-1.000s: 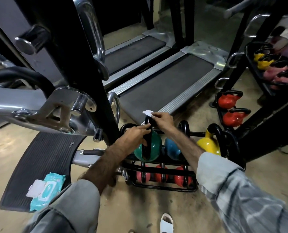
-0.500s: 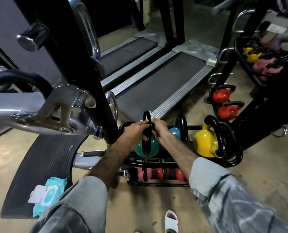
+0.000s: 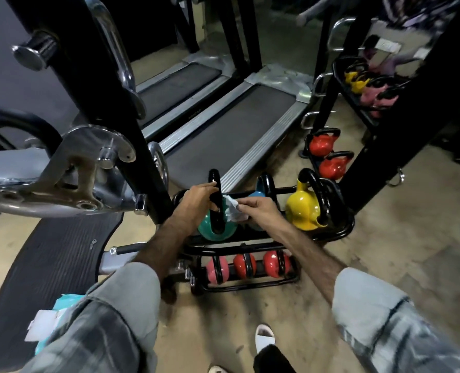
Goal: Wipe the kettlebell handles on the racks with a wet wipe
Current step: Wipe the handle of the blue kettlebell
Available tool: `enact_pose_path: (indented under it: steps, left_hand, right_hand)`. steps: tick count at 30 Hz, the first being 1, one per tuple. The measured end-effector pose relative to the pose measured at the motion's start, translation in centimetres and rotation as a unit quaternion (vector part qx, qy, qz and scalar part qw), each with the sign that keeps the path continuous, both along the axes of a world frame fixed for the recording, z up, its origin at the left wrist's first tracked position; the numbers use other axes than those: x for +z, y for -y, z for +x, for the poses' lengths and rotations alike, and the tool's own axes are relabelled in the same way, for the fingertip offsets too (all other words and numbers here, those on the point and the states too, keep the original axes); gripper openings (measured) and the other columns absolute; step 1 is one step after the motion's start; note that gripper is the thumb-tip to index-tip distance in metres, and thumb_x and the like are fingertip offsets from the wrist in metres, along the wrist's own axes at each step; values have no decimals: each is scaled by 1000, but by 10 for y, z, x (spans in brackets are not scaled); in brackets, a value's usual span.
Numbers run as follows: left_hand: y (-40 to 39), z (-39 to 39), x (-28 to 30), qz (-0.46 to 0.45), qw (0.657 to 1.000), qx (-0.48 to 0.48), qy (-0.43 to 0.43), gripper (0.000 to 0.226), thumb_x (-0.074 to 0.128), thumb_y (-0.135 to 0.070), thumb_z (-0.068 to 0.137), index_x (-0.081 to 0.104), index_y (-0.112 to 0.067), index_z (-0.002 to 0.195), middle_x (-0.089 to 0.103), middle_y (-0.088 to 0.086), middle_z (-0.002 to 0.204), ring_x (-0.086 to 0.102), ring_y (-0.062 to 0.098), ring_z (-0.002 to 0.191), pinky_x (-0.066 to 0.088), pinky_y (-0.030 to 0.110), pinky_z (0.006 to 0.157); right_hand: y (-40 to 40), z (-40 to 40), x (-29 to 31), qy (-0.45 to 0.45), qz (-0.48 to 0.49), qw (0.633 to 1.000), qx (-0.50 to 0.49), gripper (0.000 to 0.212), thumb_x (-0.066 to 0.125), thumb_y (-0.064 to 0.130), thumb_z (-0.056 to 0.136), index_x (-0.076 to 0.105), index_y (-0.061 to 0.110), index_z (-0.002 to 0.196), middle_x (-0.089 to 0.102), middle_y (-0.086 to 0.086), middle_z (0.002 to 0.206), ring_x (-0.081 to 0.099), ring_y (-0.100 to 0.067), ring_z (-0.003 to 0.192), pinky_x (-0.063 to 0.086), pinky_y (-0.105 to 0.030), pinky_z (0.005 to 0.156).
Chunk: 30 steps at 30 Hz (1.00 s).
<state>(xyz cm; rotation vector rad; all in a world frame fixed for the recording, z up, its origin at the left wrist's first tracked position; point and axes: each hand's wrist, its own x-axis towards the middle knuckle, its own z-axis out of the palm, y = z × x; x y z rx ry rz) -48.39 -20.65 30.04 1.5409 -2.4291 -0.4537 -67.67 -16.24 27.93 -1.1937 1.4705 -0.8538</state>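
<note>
A teal kettlebell (image 3: 210, 232) with a black loop handle (image 3: 214, 181) stands on the top shelf of a low black rack (image 3: 339, 232). My left hand (image 3: 196, 203) grips the left side of that handle. My right hand (image 3: 258, 210) pinches a crumpled white wet wipe (image 3: 232, 211) against the handle's right side, low down near the bell. A blue kettlebell (image 3: 257, 195) sits behind my right hand, mostly hidden. A yellow kettlebell (image 3: 302, 211) stands at the shelf's right end. Three small pink and red kettlebells (image 3: 246, 265) sit on the lower shelf.
A teal wet-wipe pack (image 3: 59, 305) lies on a black ribbed footplate (image 3: 48, 265) at lower left. A chrome and black machine frame (image 3: 89, 162) stands close on the left. Two treadmills (image 3: 223, 130) lie behind the rack. A second rack (image 3: 328, 157) with red, yellow and pink kettlebells stands at right.
My right hand has slid the wipe down from the top of the teal kettlebell's handle to its lower right side. My left hand keeps its grip on the handle.
</note>
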Motion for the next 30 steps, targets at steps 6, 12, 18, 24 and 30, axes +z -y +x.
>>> enact_pose_path:
  steps: [6,12,18,24,30]
  left_hand:
    - [-14,-41,19,-25,999,24,-11,28,60,2,75,66,-6,101,63,12,106,59,34,99,48,40,82]
    - [-5,-102,-1,-33,997,-72,-22,41,57,2,70,63,-21,104,62,-3,111,63,24,100,53,38,79]
    - [14,-140,-3,20,994,-100,30,63,47,11,79,49,-15,136,32,8,153,44,22,132,42,34,102]
    - [35,-157,-2,38,990,-112,78,40,54,-7,90,57,-15,129,41,8,148,38,21,136,38,31,102]
    - [53,-157,11,27,991,-101,78,30,61,-8,83,71,-17,110,67,2,118,59,25,112,46,31,90]
  right_hand:
    - [-32,-58,20,-175,-165,958,-157,16,70,12,85,77,21,96,71,14,86,61,13,72,42,-1,68]
    - [-19,-77,-6,-280,-191,929,-145,15,71,9,82,77,15,95,66,-4,90,61,-16,80,51,-26,75]
    - [-22,-75,-39,-301,-251,919,-50,11,61,18,88,67,10,94,57,-7,85,54,-20,76,41,-28,63]
    - [-29,-78,-64,-223,-220,947,-76,20,77,21,81,65,8,89,61,-6,85,55,-17,78,42,-22,66]
    - [-13,-80,-47,-43,-64,982,-173,35,78,33,78,66,21,109,66,8,98,60,-6,88,52,-20,75]
